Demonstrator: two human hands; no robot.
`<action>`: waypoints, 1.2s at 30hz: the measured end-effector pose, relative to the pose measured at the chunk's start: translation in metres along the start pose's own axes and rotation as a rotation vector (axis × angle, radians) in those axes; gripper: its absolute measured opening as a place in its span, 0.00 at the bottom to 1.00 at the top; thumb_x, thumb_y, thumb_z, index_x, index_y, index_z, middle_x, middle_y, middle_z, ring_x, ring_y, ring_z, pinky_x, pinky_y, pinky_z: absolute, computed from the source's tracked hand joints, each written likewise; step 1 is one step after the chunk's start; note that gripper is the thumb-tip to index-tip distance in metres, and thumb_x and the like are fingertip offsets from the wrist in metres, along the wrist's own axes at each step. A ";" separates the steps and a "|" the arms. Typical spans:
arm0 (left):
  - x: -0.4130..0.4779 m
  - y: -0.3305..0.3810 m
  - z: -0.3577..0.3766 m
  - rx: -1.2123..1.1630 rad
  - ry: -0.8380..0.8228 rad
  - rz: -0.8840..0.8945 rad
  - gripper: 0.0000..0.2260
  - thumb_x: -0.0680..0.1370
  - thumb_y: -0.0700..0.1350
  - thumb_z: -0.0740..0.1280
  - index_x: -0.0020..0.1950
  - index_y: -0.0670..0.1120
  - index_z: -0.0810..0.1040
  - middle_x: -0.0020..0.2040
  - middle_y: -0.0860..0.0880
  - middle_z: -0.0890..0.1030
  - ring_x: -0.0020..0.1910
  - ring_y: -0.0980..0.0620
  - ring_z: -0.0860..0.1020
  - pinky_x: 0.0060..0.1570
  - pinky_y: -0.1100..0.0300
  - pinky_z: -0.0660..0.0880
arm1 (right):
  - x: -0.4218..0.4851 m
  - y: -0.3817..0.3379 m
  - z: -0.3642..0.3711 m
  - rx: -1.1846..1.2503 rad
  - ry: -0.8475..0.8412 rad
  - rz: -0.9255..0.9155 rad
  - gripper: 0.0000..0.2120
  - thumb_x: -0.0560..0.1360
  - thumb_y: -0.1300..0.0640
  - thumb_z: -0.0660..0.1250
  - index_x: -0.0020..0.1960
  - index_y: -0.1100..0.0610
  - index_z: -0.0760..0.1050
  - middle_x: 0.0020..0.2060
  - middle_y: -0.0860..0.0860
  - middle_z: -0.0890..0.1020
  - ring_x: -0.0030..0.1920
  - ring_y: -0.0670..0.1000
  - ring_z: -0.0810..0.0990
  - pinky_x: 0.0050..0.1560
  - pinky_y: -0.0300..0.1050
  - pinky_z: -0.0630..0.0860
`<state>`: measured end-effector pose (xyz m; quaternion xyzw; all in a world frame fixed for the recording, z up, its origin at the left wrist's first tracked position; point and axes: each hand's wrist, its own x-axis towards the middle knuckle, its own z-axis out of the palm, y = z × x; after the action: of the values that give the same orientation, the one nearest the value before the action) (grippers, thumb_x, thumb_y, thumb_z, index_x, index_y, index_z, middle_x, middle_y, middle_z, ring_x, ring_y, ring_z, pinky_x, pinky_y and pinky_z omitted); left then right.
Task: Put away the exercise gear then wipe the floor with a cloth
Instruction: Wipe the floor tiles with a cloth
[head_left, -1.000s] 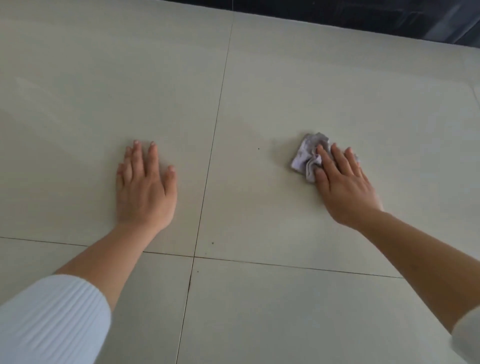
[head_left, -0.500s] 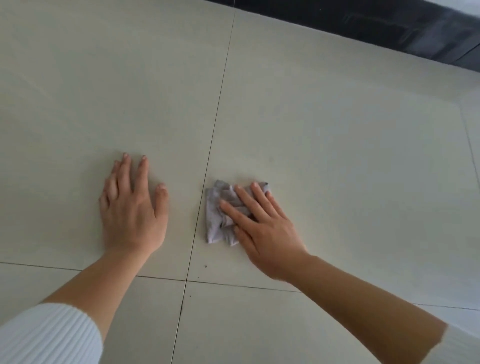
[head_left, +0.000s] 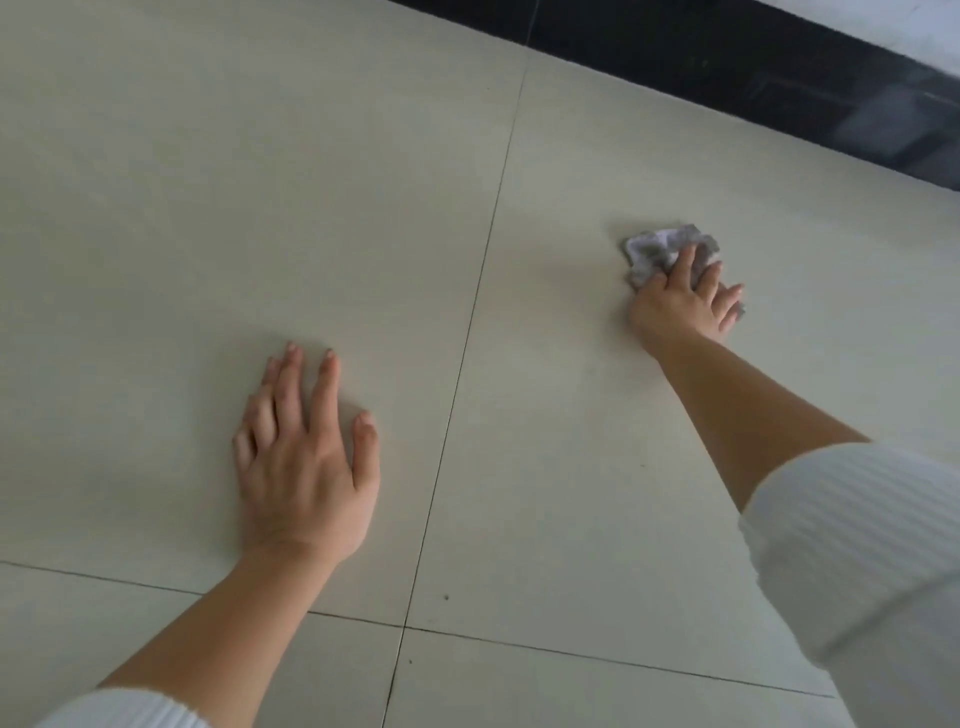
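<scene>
- Pale beige tiles make up the floor (head_left: 208, 156), and we see it fill nearly the whole head view.
- A thin grout line (head_left: 467, 332) runs from far to near between the two hands, and we see a second one cross it near the bottom.
- We find the left hand (head_left: 304, 467) palm down on the tile left of that line, its fingers (head_left: 322, 389) straight and slightly spread, with nothing under them but floor.
- The cloth (head_left: 660, 247), grey-white and crumpled, lies on the tile right of the line, well apart from the left hand and near the far edge of the floor.
- We see the right hand (head_left: 675, 306) reach out and press down on the cloth, its extended fingers (head_left: 685, 262) lying across the top rather than curling round it. Part of the cloth bunches out beyond the fingertips.
- A white ribbed sleeve (head_left: 857, 561) covers the right arm above the bare forearm, and we catch the edge of a matching left sleeve (head_left: 130, 709) in the bottom corner.
- A dark band (head_left: 727, 62) borders the floor along the top right.
- We also note a small dark speck (head_left: 445, 597) beside the grout line.
</scene>
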<state>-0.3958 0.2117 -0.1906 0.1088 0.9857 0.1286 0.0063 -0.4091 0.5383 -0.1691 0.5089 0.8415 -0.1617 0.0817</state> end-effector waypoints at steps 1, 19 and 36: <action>0.000 0.000 0.000 0.004 0.001 0.000 0.27 0.76 0.55 0.52 0.73 0.47 0.64 0.75 0.43 0.62 0.72 0.43 0.61 0.62 0.47 0.60 | -0.004 -0.021 0.007 -0.003 -0.016 -0.039 0.26 0.81 0.49 0.45 0.78 0.47 0.43 0.78 0.52 0.43 0.76 0.61 0.38 0.74 0.55 0.37; 0.000 -0.001 -0.003 0.020 -0.027 -0.016 0.27 0.75 0.55 0.53 0.73 0.47 0.64 0.75 0.44 0.62 0.72 0.44 0.61 0.63 0.47 0.60 | 0.015 0.068 -0.008 -0.081 0.124 -0.248 0.25 0.82 0.53 0.47 0.76 0.60 0.58 0.75 0.61 0.59 0.74 0.64 0.55 0.75 0.54 0.50; 0.002 0.000 -0.002 0.047 -0.015 -0.008 0.26 0.75 0.55 0.54 0.72 0.47 0.66 0.74 0.43 0.65 0.70 0.44 0.62 0.60 0.49 0.60 | -0.060 -0.146 0.051 -0.104 -0.063 -0.722 0.25 0.82 0.50 0.48 0.78 0.48 0.48 0.78 0.52 0.48 0.77 0.59 0.41 0.75 0.51 0.37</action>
<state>-0.3976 0.2115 -0.1881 0.1059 0.9888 0.1044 0.0115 -0.5110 0.4079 -0.1716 0.1691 0.9711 -0.1526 0.0709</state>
